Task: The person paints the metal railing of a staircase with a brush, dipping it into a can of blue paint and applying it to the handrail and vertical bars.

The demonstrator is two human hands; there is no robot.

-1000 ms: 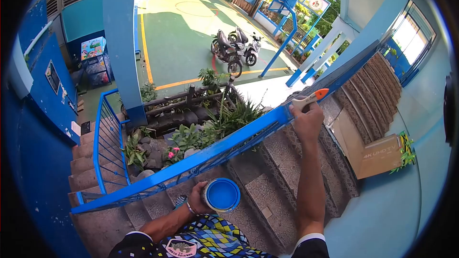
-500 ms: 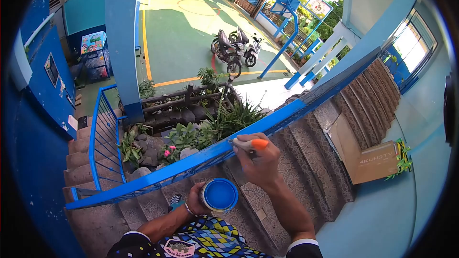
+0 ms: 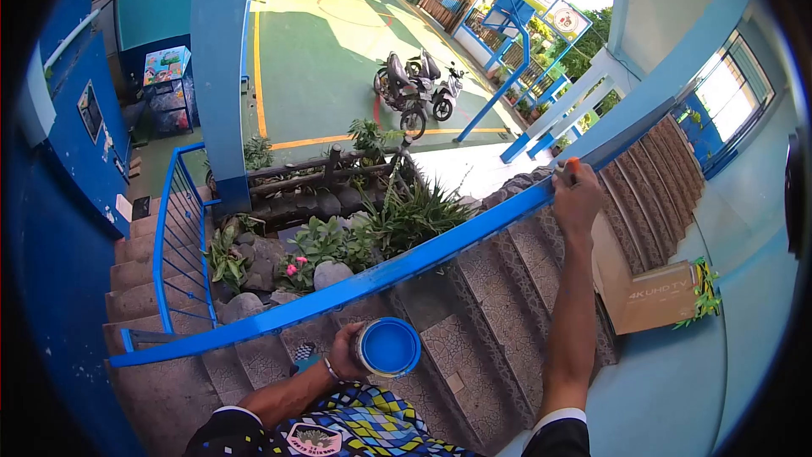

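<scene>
My left hand (image 3: 344, 352) grips an open can of blue paint (image 3: 390, 347) in front of my shirt, fingers wrapped round its side. Farther up and to the right, my right hand (image 3: 578, 203) is closed on a paintbrush (image 3: 573, 166) with an orange handle. That hand is at the upper part of the blue stair railing (image 3: 406, 264), where the bristles are hidden by the fingers. The railing's top runs diagonally from lower left to upper right and looks glossy blue along much of its length.
Tiled stairs (image 3: 474, 322) descend on my side of the railing, and a cardboard TV box (image 3: 658, 298) leans at the right wall. Beyond the railing lie plants (image 3: 414, 211) and rocks (image 3: 334, 274). Parked motorcycles (image 3: 404, 89) stand on the green court (image 3: 313, 59).
My right hand with the paintbrush has moved up and to the right along the railing, and the arm is stretched out farther. My left hand holds the paint can in nearly the same place.
</scene>
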